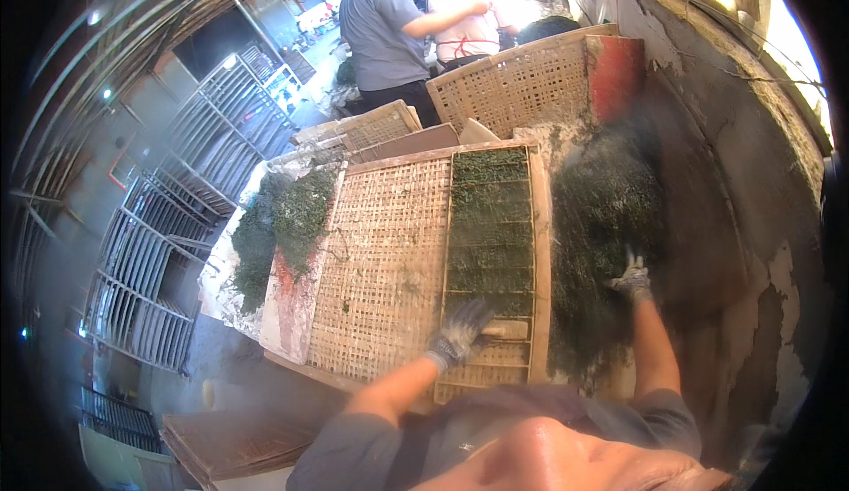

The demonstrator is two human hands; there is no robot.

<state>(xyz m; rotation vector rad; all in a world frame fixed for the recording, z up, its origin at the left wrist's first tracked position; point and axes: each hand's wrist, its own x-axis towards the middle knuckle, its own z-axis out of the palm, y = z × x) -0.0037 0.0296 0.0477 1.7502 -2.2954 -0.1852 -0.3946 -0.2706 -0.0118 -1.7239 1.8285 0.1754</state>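
Note:
A flat woven bamboo tray [385,261] lies in front of me, with a slatted wooden frame [539,252] along its right side filled with dark green leaves [486,217]. My left hand [460,332], in a grey glove, grips a wooden piece at the near end of that frame. My right hand [632,277], also gloved, reaches into a large heap of dark green leaves [601,226] piled against the wall on the right.
Another pile of green leaves [283,226] lies left of the tray. Woven trays [522,84] lean upright behind. Two people [380,31] stand at the back. Metal wire racks [177,217] stand on the left. A rough wall [752,190] rises on the right.

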